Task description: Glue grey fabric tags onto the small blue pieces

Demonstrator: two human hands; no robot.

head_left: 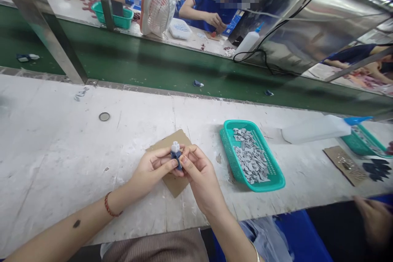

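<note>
A small dark blue piece with a whitish top (175, 153) is held upright between both hands, above a brown cardboard sheet (176, 186). My left hand (155, 168) comes in from the left, its thumb and fingers closed on the piece. From the right, my right hand (198, 166) pinches the same piece, its curled fingers partly hiding it. To the right of the hands, a green basket (227, 151) holds several small flat grey pieces (250, 157).
A white bottle with a blue nozzle (319, 129) lies right of the basket. Another cardboard piece (345, 166) and dark pieces (377, 170) are farther right. A green belt (129, 65) carries small blue parts (198, 84). People sit beyond it; a person's hand (373, 217) shows lower right.
</note>
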